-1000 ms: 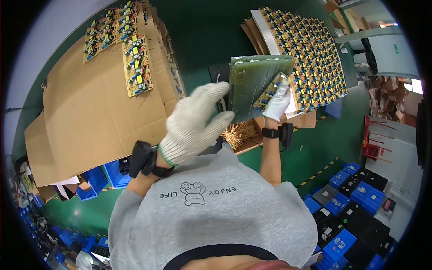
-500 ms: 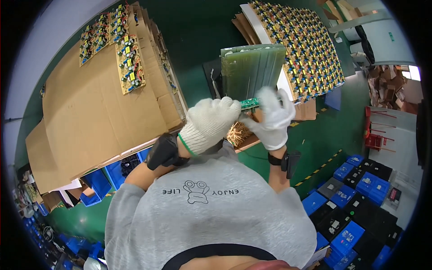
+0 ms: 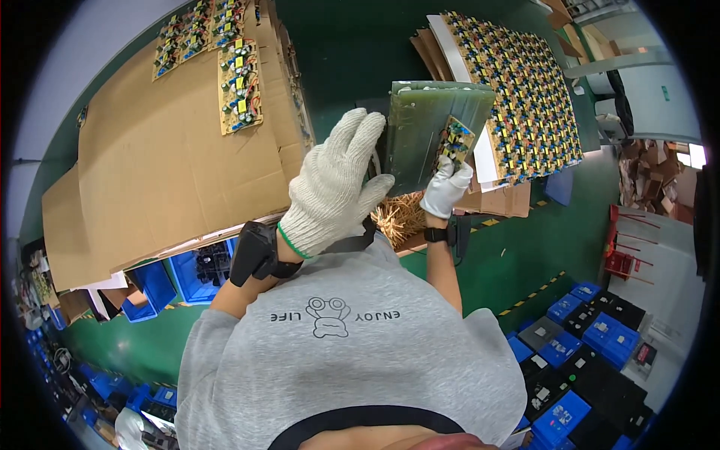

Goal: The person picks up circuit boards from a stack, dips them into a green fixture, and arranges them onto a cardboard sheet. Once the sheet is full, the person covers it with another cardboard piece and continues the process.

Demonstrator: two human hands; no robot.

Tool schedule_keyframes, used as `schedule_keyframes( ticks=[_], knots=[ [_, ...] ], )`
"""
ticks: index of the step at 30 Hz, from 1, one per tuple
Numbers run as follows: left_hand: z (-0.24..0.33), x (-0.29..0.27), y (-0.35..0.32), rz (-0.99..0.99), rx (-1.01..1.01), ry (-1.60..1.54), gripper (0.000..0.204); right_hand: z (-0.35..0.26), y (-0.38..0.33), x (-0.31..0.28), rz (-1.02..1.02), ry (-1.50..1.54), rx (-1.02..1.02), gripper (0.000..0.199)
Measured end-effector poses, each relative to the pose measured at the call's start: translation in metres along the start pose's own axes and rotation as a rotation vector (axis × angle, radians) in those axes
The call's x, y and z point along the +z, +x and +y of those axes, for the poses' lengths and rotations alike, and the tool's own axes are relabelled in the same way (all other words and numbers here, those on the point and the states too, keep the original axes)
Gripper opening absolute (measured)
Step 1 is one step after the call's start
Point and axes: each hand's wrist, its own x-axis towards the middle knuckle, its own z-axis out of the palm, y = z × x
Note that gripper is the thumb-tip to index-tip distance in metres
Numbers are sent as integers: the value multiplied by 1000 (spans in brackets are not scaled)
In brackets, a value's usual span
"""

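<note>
My right hand [image 3: 448, 186], in a white glove, grips the near end of a small circuit board [image 3: 455, 139]. The board is tilted, with its blue, yellow and black components facing up, in front of a translucent green block of panels [image 3: 414, 127]. My left hand [image 3: 330, 184], in a knitted white glove with a green cuff edge, is raised just left of the block. Its fingers are stretched out and it holds nothing. Below the block, between my hands, lies a heap of thin tan pieces [image 3: 399, 219].
Left stands a cardboard-topped stack [image 3: 180, 165] bearing several circuit board panels [image 3: 240, 90]. At far right, many boards [image 3: 525, 97] lie in rows on a white sheet. Blue and black crates [image 3: 611, 334] stand on the green floor [image 3: 480, 277] at lower right.
The board, earlier green side up between both hands, now shows its components and is in my right hand alone. My left hand has let go and opened, moving slightly left.
</note>
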Motion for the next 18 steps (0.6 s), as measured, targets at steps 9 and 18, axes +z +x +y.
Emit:
schedule_keyframes(
  ticks=[9, 18],
  knots=[
    [-3, 0, -4, 48, -33, 43, 71, -33, 19, 4, 27, -2, -39, 35],
    [-11, -1, -2, 89, -40, 26, 66, -14, 34, 9, 6, 270, 128, 29]
  ],
)
